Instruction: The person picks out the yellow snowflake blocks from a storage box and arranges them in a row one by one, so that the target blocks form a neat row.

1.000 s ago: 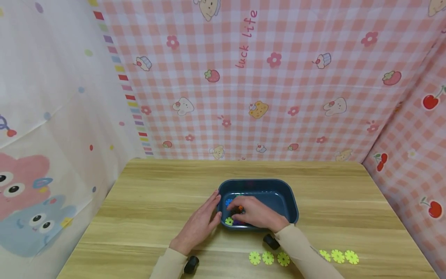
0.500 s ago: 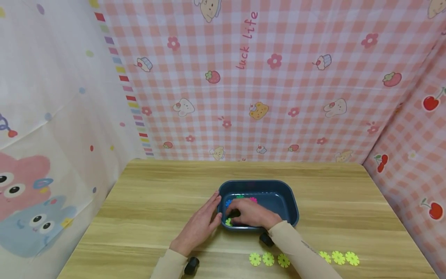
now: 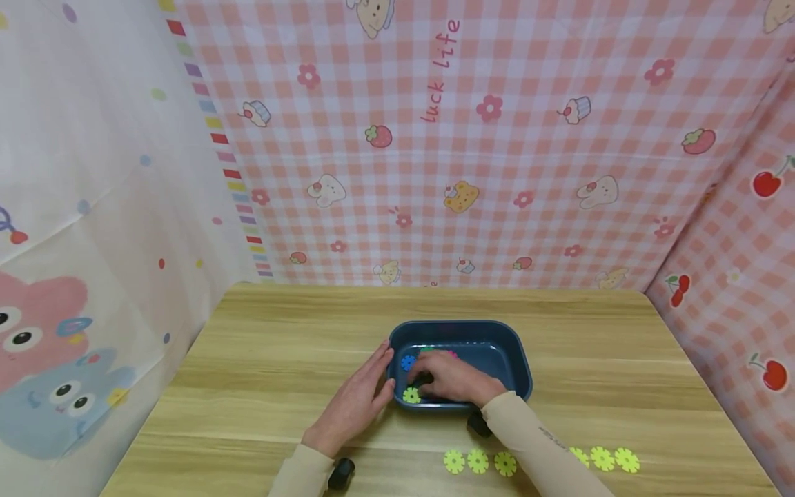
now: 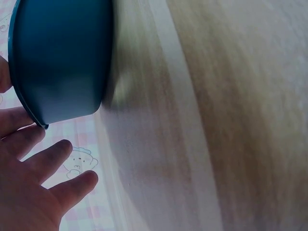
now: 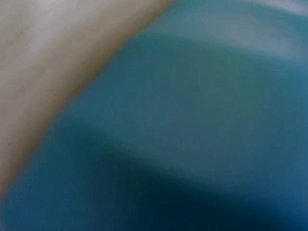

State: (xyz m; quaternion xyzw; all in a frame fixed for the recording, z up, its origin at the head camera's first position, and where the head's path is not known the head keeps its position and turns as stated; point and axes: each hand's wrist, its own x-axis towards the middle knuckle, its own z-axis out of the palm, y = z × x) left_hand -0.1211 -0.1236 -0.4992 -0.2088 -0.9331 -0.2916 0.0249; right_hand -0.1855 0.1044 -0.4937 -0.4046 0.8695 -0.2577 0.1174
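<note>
A dark blue rectangular basin stands on the table. My left hand rests against its left side, fingers fairly straight; the left wrist view shows fingertips at the rim of the basin. My right hand reaches down inside the basin at its left half, fingers bent over the pieces there. I cannot tell whether it holds one. Around its fingers lie notched snowflake discs: a blue disc, a yellow-green disc, and edges of a green disc and a pink disc. The right wrist view is blurred.
In front of the basin, several yellow-green snowflake discs lie in a row on the wooden table, partly covered by the right sleeve. A pink checked cloth hangs behind the table.
My right hand shifts slightly within the basin, and its fingers have moved a little away from the yellow-green disc, which shows more fully. The left hand stays in place.
</note>
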